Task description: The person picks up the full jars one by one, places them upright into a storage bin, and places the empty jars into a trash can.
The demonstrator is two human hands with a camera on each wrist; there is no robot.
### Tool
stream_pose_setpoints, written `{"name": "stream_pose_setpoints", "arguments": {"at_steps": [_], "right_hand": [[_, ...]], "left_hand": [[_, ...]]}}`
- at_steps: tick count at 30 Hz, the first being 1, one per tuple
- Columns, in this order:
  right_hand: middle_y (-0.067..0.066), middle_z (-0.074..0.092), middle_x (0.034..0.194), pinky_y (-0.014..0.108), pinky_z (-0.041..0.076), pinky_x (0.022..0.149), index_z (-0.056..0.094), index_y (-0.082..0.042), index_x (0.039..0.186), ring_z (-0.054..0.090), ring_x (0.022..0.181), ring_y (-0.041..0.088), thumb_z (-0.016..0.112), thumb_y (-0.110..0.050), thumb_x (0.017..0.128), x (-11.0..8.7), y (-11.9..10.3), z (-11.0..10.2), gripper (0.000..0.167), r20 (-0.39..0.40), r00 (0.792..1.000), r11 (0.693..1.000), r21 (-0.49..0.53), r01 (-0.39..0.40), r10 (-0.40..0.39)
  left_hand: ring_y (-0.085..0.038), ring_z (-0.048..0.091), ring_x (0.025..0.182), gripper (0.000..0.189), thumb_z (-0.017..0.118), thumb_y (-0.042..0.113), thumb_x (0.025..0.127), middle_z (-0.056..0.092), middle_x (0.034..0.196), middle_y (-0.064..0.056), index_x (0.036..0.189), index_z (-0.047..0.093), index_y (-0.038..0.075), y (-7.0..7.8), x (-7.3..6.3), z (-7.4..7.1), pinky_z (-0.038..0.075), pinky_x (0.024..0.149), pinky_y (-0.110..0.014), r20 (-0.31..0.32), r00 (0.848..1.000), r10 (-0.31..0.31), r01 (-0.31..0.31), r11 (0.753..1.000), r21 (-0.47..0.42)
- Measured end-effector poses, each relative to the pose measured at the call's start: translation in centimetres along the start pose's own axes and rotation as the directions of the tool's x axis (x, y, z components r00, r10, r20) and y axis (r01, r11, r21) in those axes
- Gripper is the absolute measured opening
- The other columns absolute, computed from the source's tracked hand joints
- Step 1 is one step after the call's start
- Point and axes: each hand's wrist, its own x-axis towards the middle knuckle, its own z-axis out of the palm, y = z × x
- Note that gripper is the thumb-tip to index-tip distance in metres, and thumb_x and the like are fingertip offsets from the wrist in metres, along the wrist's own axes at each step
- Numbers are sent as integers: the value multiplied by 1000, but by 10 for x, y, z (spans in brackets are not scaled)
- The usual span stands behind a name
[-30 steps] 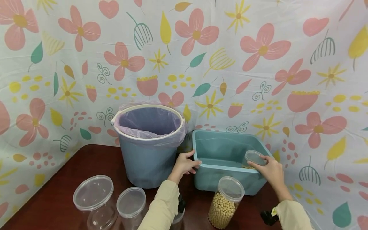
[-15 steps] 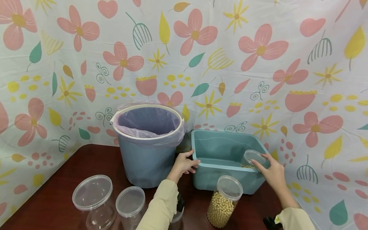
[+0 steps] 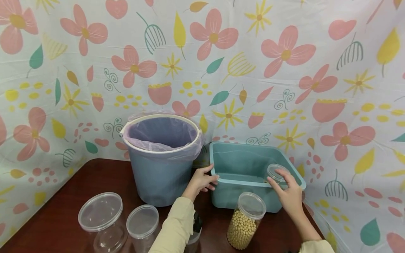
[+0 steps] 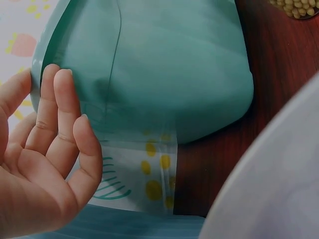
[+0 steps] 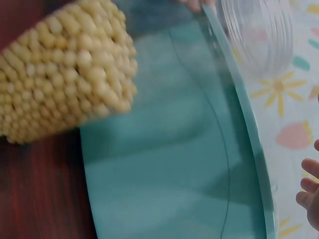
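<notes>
In the head view, my left hand (image 3: 198,181) grips the left front corner of the teal storage bin (image 3: 250,192), fingers at its rim. Above the bin's right front rim is my right hand (image 3: 288,189). Its thumb and a finger are spread over the round lid of a clear plastic jar (image 3: 276,172) standing inside. In the right wrist view, this jar (image 5: 259,40) looks apart from the visible fingertips (image 5: 310,184); the rest of that hand is out of frame. Outside the bin's front wall stands a clear lidded jar of soybeans (image 3: 242,225).
Left of the bin stands a blue-grey bucket (image 3: 159,175) with a purplish plastic liner. A large lidded clear jar (image 3: 101,214) and a smaller one (image 3: 143,225) stand front left. Another container (image 3: 192,242) is partly hidden by my left sleeve. A flowered cloth hangs behind the table (image 3: 104,179).
My right hand has shifted left and its fingers have loosened around the jar's lid inside the bin. My left hand stays at the bin's corner.
</notes>
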Motion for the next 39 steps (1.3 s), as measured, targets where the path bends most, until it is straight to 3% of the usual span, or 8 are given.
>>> {"name": "stream_pose_setpoints", "arguments": {"at_steps": [5,10,13,17,22,30,35,39], "right_hand": [[17,57,112,13,29,92,62,2,107,43,117,16,73,1,69,-6,-28,4,40,74,996,999,-5,49,-48],[10,57,110,11,27,92,62,4,101,39,117,3,74,10,62,-13,-65,8,41,133,988,996,-33,81,-76],[12,57,109,11,26,92,62,7,99,37,117,1,73,13,59,-18,-78,11,41,155,982,993,-28,116,-111],[16,56,110,11,25,93,62,6,100,38,118,4,74,12,59,-26,-76,14,43,201,970,990,-21,142,-135],[15,53,116,8,27,89,61,-2,106,44,114,14,74,3,67,-39,-67,15,42,291,949,990,-32,136,-121],[9,51,121,9,33,83,61,-10,112,48,109,18,72,-3,73,-48,-68,15,41,370,927,997,-21,70,-57],[10,49,122,18,40,80,59,-14,116,47,110,17,75,-7,71,-53,-68,12,49,427,903,998,-33,61,-41],[8,48,119,28,45,75,55,-10,121,45,107,10,77,-7,68,-53,-69,9,58,472,881,999,-2,51,-44]], "left_hand": [[-11,57,47,58,64,19,84,67,75,-6,136,38,25,0,1,0,40,41,-22,8,1000,4,-4,1000,-28],[-11,58,48,58,64,19,84,67,75,-6,136,39,26,-1,1,-1,42,44,-24,13,1000,-2,2,999,-40],[-11,58,48,59,64,19,84,67,75,-5,136,39,25,-1,1,-2,43,44,-24,12,1000,-3,4,999,-45],[-10,57,48,59,64,19,84,67,75,-5,137,38,24,-1,1,-2,42,43,-23,15,1000,-3,4,998,-55],[-10,58,48,60,65,20,83,67,75,-6,136,39,25,-3,1,-2,42,43,-23,16,1000,-1,2,997,-71],[-10,58,49,60,65,20,83,67,76,-6,137,38,25,-9,5,-2,44,44,-24,29,1000,-2,5,993,-118],[-10,58,50,60,65,20,83,66,74,-4,137,38,26,-8,3,-3,44,46,-25,43,999,-7,14,987,-159],[-10,59,52,59,63,18,84,66,74,-3,137,38,25,-4,-4,-4,46,49,-26,50,999,-14,24,980,-198]]}}
